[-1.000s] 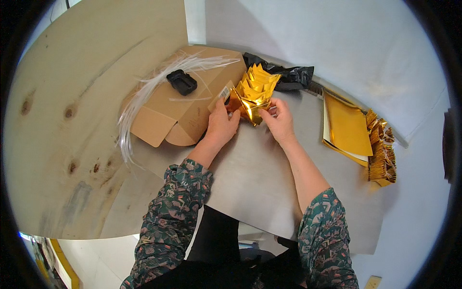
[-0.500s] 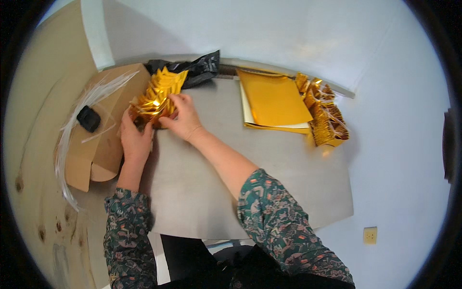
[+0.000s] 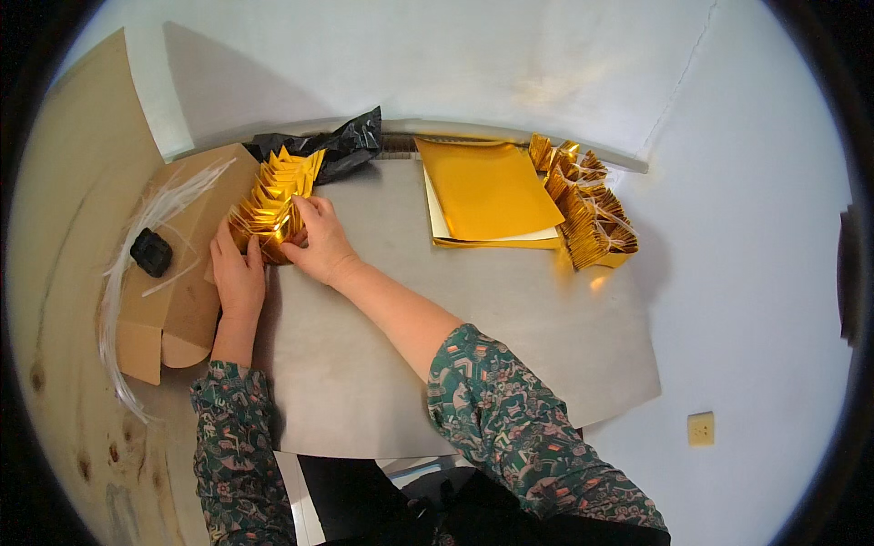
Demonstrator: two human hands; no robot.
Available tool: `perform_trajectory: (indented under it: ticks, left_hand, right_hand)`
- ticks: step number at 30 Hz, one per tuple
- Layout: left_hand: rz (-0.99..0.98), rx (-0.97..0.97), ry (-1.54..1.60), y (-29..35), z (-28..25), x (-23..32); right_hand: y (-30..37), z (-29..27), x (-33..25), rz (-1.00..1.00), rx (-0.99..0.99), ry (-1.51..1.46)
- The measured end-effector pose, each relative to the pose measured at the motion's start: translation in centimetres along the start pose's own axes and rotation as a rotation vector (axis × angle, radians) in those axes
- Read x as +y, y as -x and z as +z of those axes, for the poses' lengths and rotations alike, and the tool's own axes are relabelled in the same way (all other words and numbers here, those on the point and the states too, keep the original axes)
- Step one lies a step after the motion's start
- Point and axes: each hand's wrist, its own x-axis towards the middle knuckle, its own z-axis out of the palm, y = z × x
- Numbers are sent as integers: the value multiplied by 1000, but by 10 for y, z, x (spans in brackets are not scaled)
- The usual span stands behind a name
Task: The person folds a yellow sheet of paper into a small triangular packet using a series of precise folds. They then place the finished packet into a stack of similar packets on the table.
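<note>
A row of folded gold foil papers (image 3: 280,187) stands at the far left of the table, its pleated pieces fanned upward. Around its near end, my left hand (image 3: 238,278) presses from the left, fingers bent against the foil. My right hand (image 3: 320,244) grips the same row from the right, with thumb and fingers closed on its near right side. The undersides of the folds and some fingertips are hidden.
Beside my left hand sits a cardboard box (image 3: 196,300) bearing white strings (image 3: 164,196) and a small black object (image 3: 151,252). Black plastic (image 3: 350,150) lies behind. Flat gold sheets (image 3: 492,191) and tied gold foil bundles (image 3: 592,218) occupy the far right.
The whole view has shifted slightly, so the table appears further left. Both hands stay on the folded gold foil papers; my left fingers now lie more along their near left side.
</note>
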Motion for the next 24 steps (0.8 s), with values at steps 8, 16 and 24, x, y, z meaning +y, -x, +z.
perform_trajectory:
  ticks: [8,16,24]
  left_hand:
    - [-59,-3,-86,4,-6,7]
    - [30,48,-135,0,0,8]
    - [-97,-132,-65,6,-1,22]
  right_hand:
    - [1,-2,-1,58,-14,5]
    - [7,-4,5,-35,19,13]
    - [8,-15,3,50,-36,32]
